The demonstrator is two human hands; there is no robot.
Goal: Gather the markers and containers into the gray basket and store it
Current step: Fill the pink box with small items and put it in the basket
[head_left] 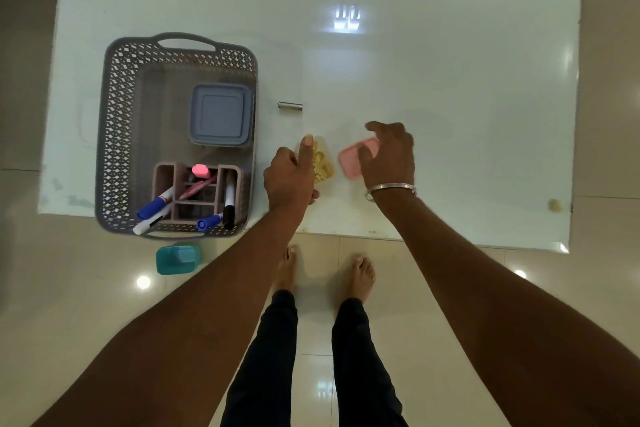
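- The left hand (291,177) wraps its grip round a small clear box (325,166) of yellow pieces, one digit lying straight along the box's far edge; this likely steadies the box so it can be closed
- The right hand (388,156) has its grip closed on a pink lid (351,160), fingers arched over it from above, wrist bent down, just beside the box and probably about to cap it
- Both forearms reach forward over the table (450,97) edge, the hands near each other
- The gray basket (114,121) sits on the table to the left, already holding a blue-lidded box (220,114) and a pen holder (166,172) with markers (156,204)
- A metal tube (290,105) lies loose between basket and hands
- A teal tub (177,259) shows below the table edge, seemingly on the floor
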